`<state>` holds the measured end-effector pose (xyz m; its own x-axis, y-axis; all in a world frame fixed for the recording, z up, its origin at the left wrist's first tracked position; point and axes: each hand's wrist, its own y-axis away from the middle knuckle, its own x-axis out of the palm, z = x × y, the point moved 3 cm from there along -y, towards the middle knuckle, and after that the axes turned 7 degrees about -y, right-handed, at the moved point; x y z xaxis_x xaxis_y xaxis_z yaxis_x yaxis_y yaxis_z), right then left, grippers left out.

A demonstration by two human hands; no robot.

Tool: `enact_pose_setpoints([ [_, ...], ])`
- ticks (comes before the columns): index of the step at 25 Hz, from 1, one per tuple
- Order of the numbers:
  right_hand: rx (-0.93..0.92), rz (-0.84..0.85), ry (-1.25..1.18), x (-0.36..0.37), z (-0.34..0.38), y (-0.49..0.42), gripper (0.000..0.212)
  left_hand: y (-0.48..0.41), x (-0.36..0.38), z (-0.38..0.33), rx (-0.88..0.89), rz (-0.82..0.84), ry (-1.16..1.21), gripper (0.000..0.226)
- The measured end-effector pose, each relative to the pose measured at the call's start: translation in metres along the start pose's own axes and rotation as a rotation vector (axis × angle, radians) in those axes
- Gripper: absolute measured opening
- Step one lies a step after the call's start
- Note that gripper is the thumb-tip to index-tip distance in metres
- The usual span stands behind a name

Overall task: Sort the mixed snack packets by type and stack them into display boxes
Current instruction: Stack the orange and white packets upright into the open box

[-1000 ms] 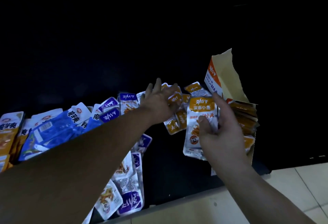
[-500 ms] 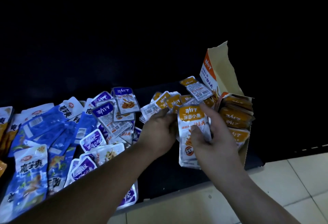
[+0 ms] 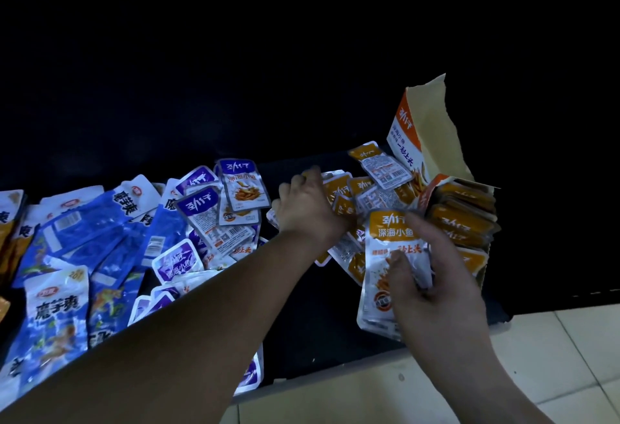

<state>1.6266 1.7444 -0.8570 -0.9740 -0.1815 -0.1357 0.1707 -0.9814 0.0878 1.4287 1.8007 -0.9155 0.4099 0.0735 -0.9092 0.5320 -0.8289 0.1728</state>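
Observation:
My right hand (image 3: 436, 276) grips a small stack of orange-and-silver fish snack packets (image 3: 385, 245), thumb across the front one. Just left of it, my left hand (image 3: 310, 209) reaches into a loose pile of orange packets (image 3: 365, 188) with fingers curled over them; whether it holds one is hidden. An open orange display box (image 3: 432, 141) with a torn raised flap stands at the right, and stacked orange packets (image 3: 463, 219) lie inside it. Purple packets (image 3: 208, 209) and blue packets (image 3: 84, 239) are spread to the left.
Everything lies on a black surface (image 3: 318, 333) whose front edge meets pale floor tiles (image 3: 553, 356) at the lower right. More orange packets (image 3: 8, 232) show at the far left edge. The background above is dark.
My left hand drew back toward me, then pushed forward again into the orange pile. My right hand kept hold of its packet stack and stayed beside the box.

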Motion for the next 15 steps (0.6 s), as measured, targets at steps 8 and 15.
enact_pose_setpoints([
  [8,0.025,-0.027,0.006,-0.005,0.001,0.004,0.047,0.020,-0.046,0.027,-0.059,-0.078,0.724,0.029],
  [15,0.035,-0.035,-0.078,0.003,0.024,0.016,0.045,0.081,-0.152,0.046,0.034,-0.303,0.977,0.013],
])
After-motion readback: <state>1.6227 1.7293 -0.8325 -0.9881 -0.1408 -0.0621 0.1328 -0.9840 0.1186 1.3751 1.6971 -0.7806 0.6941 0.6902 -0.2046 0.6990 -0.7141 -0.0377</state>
